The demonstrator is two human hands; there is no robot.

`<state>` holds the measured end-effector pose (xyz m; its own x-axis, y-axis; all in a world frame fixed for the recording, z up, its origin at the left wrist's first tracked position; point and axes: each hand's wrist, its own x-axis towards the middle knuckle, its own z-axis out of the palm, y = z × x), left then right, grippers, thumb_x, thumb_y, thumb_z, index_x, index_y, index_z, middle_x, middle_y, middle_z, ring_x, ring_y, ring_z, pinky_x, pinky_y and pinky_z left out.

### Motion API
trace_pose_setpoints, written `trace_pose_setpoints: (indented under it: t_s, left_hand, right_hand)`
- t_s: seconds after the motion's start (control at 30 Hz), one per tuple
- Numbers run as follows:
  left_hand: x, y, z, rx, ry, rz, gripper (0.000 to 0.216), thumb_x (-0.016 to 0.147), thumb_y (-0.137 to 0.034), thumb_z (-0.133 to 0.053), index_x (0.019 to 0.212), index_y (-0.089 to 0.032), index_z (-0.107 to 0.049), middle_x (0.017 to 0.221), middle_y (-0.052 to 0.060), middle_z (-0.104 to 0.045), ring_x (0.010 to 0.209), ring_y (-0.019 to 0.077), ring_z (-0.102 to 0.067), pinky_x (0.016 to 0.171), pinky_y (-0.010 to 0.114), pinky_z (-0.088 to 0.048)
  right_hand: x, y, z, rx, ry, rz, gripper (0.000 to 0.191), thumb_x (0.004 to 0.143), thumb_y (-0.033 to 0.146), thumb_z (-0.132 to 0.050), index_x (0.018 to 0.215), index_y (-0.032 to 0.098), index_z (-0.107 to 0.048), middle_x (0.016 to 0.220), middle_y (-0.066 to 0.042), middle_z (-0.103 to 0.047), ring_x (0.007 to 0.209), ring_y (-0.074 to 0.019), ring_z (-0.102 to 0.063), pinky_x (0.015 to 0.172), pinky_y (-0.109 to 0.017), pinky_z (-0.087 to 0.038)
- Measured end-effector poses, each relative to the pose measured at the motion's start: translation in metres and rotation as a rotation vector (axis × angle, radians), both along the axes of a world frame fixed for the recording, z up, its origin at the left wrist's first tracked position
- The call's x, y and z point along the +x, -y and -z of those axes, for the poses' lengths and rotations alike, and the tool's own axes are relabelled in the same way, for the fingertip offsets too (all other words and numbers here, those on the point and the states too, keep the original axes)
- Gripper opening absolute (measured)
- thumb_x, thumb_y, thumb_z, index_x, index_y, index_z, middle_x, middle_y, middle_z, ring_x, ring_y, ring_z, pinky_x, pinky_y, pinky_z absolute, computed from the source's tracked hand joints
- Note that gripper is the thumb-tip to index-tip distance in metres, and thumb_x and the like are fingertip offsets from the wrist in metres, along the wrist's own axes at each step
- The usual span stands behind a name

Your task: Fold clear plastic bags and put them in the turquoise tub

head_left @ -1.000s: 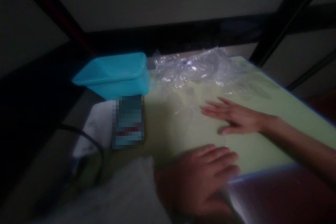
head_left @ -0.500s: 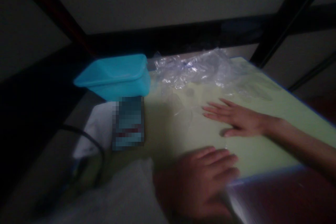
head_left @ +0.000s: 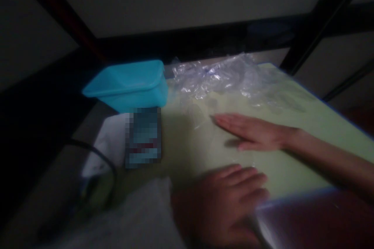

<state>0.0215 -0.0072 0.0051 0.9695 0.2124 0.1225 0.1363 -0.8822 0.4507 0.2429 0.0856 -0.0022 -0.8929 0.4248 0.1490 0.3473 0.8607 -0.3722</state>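
Observation:
My right hand (head_left: 251, 130) is held low over the pale yellow tabletop (head_left: 181, 144), fingers stretched out and close together, thumb apart. It grips nothing; whether the palm touches the surface I cannot tell. Near the table's front edge, my left hand (head_left: 224, 202) lies with its fingers extended and spread, holding nothing that I can see. Beyond my right fingertips, crumpled clear plastic film (head_left: 216, 76) covers the back of the table. A thin, flat part of it seems to reach toward that hand, but its edge is too faint to follow.
A turquoise plastic basin (head_left: 131, 99) stands at the back left. In front of it lie a blurred-out rectangular object (head_left: 144, 136) and a white sheet (head_left: 108, 144). A dark cable (head_left: 96, 149) curves at the left. Behind the table rises a wall (head_left: 187, 4).
My right hand has slid a little to the left, and its spread fingers have come together. My left hand stays in nearly the same place.

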Motion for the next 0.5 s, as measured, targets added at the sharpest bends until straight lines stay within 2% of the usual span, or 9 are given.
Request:
trace_pose_setpoints:
  t_s: [0.2, 0.33, 0.5]
  left_hand:
    - [-0.001, 0.001, 0.0, -0.009, -0.011, 0.008, 0.059, 0.095, -0.05, -0.032, 0.138, -0.01, -0.035, 0.15, 0.012, -0.033, 0.141, 0.0238, -0.024, 0.116, 0.037, -0.019]
    - [-0.003, 0.0, 0.002, 0.007, 0.015, 0.022, 0.062, 0.094, -0.05, -0.035, 0.14, -0.009, -0.033, 0.149, 0.011, -0.035, 0.14, 0.0229, -0.025, 0.116, 0.036, -0.02]
    - [-0.003, 0.003, 0.008, 0.074, 0.042, 0.068, 0.058, 0.093, -0.048, -0.038, 0.14, -0.015, -0.034, 0.149, 0.006, -0.036, 0.141, 0.0209, -0.024, 0.117, 0.041, -0.019]
  right_hand:
    - [-0.013, -0.001, 0.006, 0.035, 0.066, -0.08, 0.078, 0.092, 0.05, -0.043, 0.15, 0.014, -0.004, 0.155, -0.014, -0.013, 0.142, -0.0238, -0.014, 0.115, -0.044, -0.018]
    - [-0.01, -0.001, 0.009, 0.05, 0.046, -0.088, 0.079, 0.092, 0.05, -0.044, 0.15, 0.013, -0.004, 0.154, -0.014, -0.013, 0.142, -0.0234, -0.014, 0.115, -0.043, -0.018]
    - [-0.01, -0.002, 0.012, 0.038, 0.03, -0.055, 0.078, 0.091, 0.05, -0.046, 0.15, 0.015, -0.007, 0.154, -0.013, -0.014, 0.142, -0.0228, -0.015, 0.115, -0.044, -0.018]
